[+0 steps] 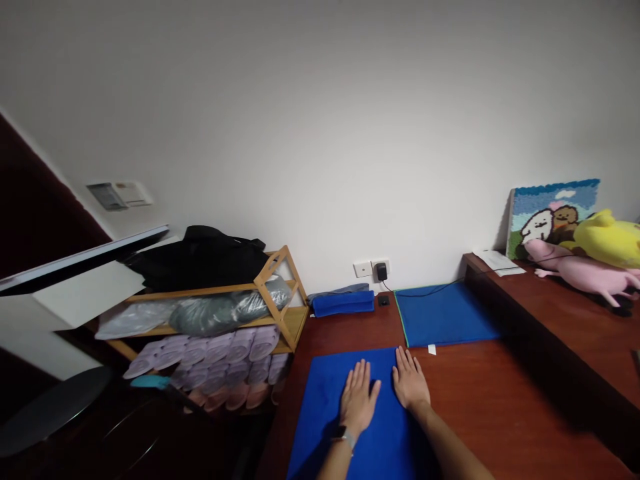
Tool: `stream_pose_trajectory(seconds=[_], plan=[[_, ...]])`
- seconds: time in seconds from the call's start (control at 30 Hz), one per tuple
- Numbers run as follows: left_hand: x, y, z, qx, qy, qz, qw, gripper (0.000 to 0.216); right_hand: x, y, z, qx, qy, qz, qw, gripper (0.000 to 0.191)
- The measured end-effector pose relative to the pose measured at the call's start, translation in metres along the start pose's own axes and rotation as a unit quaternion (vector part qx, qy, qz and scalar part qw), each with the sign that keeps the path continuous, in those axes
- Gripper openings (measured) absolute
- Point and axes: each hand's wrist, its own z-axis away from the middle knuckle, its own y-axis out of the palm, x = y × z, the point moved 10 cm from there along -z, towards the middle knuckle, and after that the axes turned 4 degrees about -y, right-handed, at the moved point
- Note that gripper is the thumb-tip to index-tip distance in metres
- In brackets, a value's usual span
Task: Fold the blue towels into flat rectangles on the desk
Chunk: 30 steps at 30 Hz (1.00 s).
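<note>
A blue towel [320,393] lies spread flat on the dark red wooden table [500,413] in front of me. Both my hands rest palm down on it, side by side, fingers stretched out. My left hand [359,399], with a watch on its wrist, sits near the towel's middle. My right hand [410,381] lies at the towel's far right corner. Neither hand holds anything. A second blue towel [445,315] lies flat beyond them toward the wall. A folded blue towel [343,303] sits at the table's back edge.
A wooden rack [273,293] left of the table holds several slippers, grey bundles and a black bag. A charger [381,272] is plugged into the wall socket. On a raised shelf [560,313] at right lie plush toys [585,270] and a picture.
</note>
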Motion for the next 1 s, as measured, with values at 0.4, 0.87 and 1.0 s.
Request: stream_pose_trajectory(seconds=[0.4,0.87,1.0], plan=[[0.15,-0.04,0.047,-0.061,-0.144,-0.064,0.986,0.076,-0.002,0.005,0.0,-0.006,0.002,0.017,1.0,0.066],[0.148,-0.034,0.042,-0.07,-0.14,-0.075,0.985,0.072,0.014,0.008,0.049,0.013,-0.002,-0.003,1.0,0.066],[0.153,-0.037,0.042,-0.056,-0.139,-0.077,0.986,0.072,0.012,0.005,0.051,0.003,0.008,-0.005,1.0,0.068]])
